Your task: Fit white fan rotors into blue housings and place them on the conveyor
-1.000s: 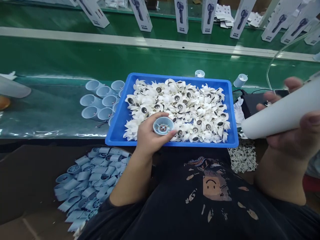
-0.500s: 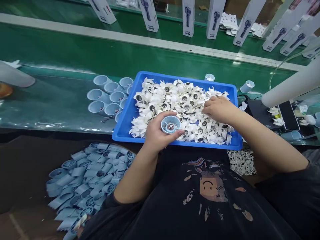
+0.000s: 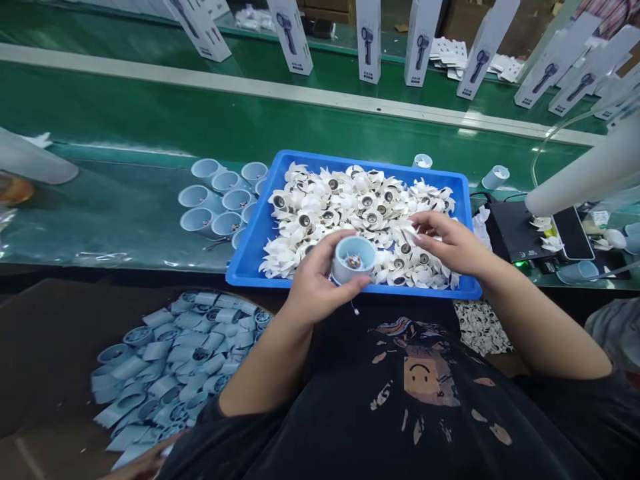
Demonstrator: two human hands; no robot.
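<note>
My left hand point(image 3: 320, 277) is wrapped round a light blue fan housing point(image 3: 345, 270), a short tube whose open end faces up. Inside it shows a small coppery motor part, and a thin wire with a white plug point(image 3: 355, 311) hangs below. Just to the right, my right hand point(image 3: 447, 243) pinches a white fan blade wheel point(image 3: 407, 232) over the pile. Under both hands lies a blue tray point(image 3: 350, 288) heaped with white fan wheels point(image 3: 320, 193), many showing dark round hubs.
Several blue housings point(image 3: 227, 223) stand left of the tray. More fill a heap point(image 3: 170, 373) at lower left, where another person's hand point(image 3: 145, 463) reaches in. White fan boxes point(image 3: 369, 40) line the back. A black device point(image 3: 517, 230) and a pale post point(image 3: 585, 173) are at right.
My left hand has turned the housing, so its deeper open end now faces up. My right hand has risen from the pile and come nearer, with a fan wheel in its fingers.
</note>
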